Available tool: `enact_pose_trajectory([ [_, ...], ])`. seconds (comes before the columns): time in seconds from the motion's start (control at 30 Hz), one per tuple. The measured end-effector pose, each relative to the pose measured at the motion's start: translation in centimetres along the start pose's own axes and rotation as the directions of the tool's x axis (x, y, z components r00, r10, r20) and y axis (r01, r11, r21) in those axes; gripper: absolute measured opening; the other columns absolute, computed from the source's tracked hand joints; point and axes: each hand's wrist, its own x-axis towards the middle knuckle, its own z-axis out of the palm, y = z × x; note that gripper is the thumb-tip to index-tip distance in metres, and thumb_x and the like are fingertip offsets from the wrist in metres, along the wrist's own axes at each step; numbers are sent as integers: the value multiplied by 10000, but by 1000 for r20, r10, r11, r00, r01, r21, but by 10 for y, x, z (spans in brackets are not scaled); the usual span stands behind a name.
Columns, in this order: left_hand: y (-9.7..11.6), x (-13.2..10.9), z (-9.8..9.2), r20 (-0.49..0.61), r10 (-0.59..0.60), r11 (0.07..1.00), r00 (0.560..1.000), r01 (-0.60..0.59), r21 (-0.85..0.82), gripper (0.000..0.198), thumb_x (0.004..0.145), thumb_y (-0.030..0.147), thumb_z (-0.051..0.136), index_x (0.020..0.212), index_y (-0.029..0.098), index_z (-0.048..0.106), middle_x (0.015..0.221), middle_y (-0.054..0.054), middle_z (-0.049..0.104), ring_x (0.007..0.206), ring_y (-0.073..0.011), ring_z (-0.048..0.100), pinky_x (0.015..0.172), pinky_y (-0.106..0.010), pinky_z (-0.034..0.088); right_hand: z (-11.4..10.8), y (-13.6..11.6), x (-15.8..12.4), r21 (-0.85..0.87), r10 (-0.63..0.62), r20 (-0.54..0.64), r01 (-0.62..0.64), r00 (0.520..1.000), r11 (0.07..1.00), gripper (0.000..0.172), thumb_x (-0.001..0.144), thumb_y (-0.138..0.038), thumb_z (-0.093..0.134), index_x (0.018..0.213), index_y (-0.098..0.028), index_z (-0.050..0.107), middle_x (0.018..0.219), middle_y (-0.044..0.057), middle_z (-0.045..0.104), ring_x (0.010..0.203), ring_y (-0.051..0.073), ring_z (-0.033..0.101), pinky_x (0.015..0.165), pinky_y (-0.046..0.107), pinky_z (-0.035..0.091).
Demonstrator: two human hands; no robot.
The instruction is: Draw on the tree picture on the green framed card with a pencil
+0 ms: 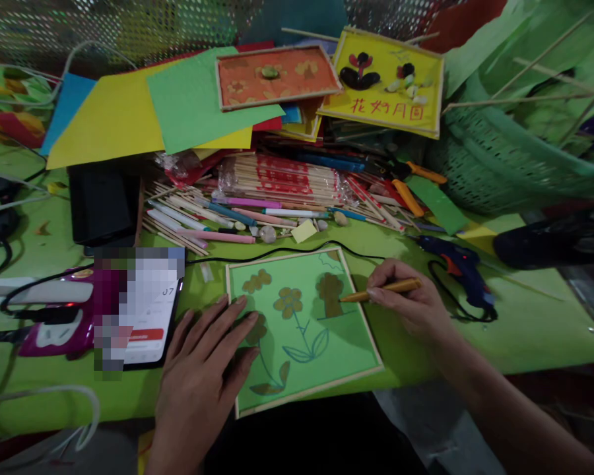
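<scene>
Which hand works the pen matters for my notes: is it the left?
No, the right hand holds the pen, while the left hand lies across the left edge of the framed green picture.

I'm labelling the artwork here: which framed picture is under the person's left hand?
The green framed picture, nearest the person: the left hand lies over its left edge. The orange framed picture and yellow framed picture lie farther back, untouched.

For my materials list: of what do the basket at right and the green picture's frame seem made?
Basket: probably plastic, satin-looking; its pierced wall looks moulded. Frame: likely bare wood, matte; its strips are thin, pale and straight, like the bundled sticks behind.
</scene>
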Motion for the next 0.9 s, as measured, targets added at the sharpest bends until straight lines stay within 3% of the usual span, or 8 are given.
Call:
enact_pose_trajectory([
  [0.2,0,0,0,-1,4,1000,1000,-4,2,391,972,276,598,1362,302,614,1471,-12,610,1392,-265,539,1205,-473,309,2,1,2,3,-32,-39,32,999,999,155,879,-351,783,861,-248,668,759,-13,604,656,148,500,605,281,377],
  [0.4,-1,0,1,-5,5,1000,1000,-5,3,383,972,269,600,1353,305,613,1466,-8,614,1387,-258,542,1210,-465,299,0,4,1,20,-14,8,13,1000,1000,162,875,-347,788,848,-244,666,751,-12,589,644,146,476,593,284,359],
  [0.9,0,1,2,-16,23,1000,1000,-22,17,365,991,282,578,1354,279,611,1473,-20,608,1390,-270,535,1192,-474,309,3,-2,4,-39,-33,-13,33,999,999,195,850,-399,803,823,-243,688,730,-3,624,636,145,522,565,264,399],
])
